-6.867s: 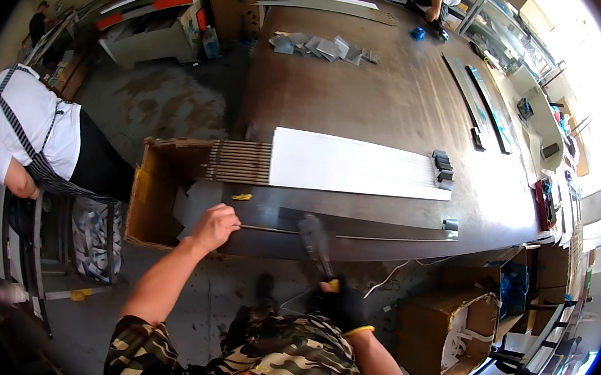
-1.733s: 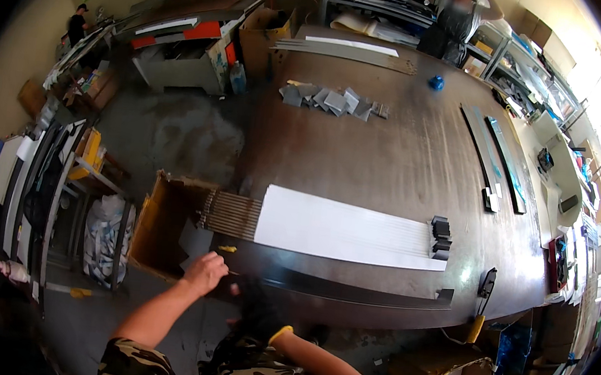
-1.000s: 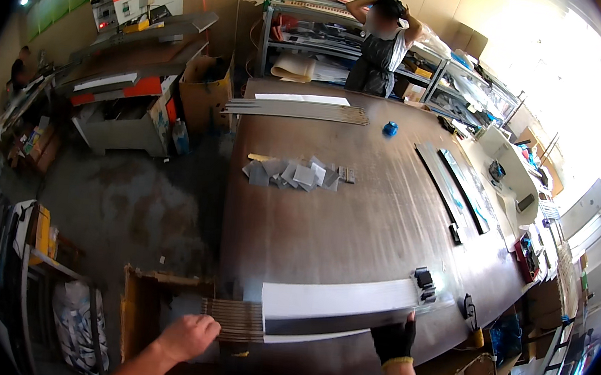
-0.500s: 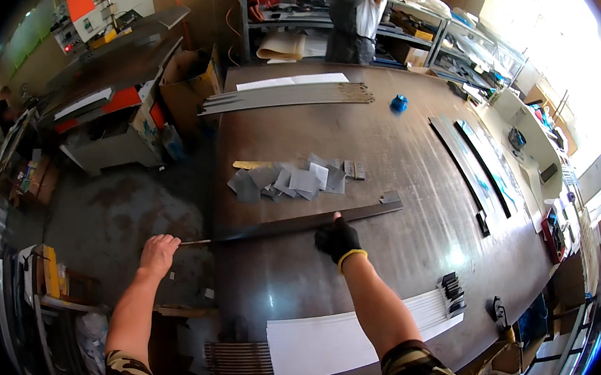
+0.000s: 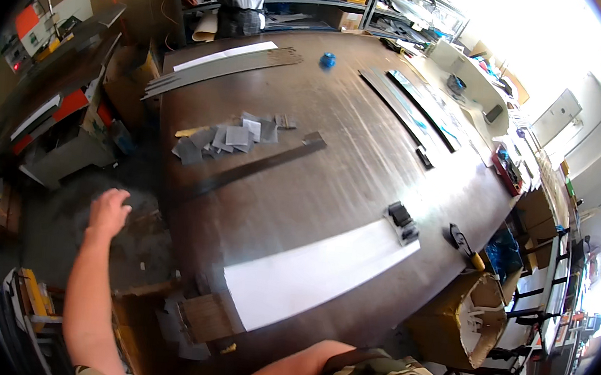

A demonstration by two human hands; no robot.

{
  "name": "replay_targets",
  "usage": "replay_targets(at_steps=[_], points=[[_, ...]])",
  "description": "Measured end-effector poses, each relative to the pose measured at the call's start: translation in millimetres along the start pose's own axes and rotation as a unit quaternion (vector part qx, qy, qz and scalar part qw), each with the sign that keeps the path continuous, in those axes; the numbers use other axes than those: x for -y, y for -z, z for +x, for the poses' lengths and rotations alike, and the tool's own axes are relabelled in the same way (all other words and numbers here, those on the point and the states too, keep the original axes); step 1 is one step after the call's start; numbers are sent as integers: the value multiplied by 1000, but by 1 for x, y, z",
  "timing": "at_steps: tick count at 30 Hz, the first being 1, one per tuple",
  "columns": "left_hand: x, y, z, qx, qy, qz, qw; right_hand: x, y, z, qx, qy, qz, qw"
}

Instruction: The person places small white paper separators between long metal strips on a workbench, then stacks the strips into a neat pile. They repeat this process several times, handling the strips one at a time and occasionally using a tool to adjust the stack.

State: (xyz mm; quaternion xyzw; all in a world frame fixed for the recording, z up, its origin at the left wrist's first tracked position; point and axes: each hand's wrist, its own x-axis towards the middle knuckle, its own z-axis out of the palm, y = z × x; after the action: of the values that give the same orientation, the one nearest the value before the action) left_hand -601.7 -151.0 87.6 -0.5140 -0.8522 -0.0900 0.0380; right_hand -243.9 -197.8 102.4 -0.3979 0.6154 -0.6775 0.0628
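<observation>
My bare left hand (image 5: 110, 212) hangs over the floor beside the table's left edge. Its fingers are loosely bent and a little apart, with nothing visible in them. From my right arm (image 5: 290, 367) only the forearm and camouflage sleeve show at the bottom; the hand is out of the picture. A long dark flat strip (image 5: 255, 170) lies slantwise on the table, a small grey square (image 5: 314, 139) at its far end. Just beyond it is a loose heap of grey square pieces (image 5: 225, 139). Nearer me lie long white strips (image 5: 314, 275) with black end pieces (image 5: 403, 221).
Grey bars (image 5: 217, 72) and a blue roll (image 5: 328, 60) lie toward the table's back. Dark-edged strips (image 5: 423, 112) are at the right. A yellow-handled tool (image 5: 463, 241) sits near the right edge, above a cardboard box (image 5: 457, 322). A person (image 5: 242, 1) stands behind the table.
Both hands have let go of the dark strip, which stays on the table. My gloved right hand has dropped out of view toward me. The view has swung to the right.
</observation>
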Motion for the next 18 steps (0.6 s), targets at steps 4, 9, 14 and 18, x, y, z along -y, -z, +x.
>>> replay_targets(at_steps=[4,9,14,18], points=[[-12,6,-72,-68,20,-161,984,43,-2,-55,-148,-137,80,976],[-39,-97,-310,8,388,-381,839,48,-19,-274,-692,-273,264,614],[-138,-148,-364,-32,516,-675,527,19,-77,-386,-859,-227,262,376],[-153,-148,-346,-88,527,-703,469,1,-55,-394,-801,-118,389,439]])
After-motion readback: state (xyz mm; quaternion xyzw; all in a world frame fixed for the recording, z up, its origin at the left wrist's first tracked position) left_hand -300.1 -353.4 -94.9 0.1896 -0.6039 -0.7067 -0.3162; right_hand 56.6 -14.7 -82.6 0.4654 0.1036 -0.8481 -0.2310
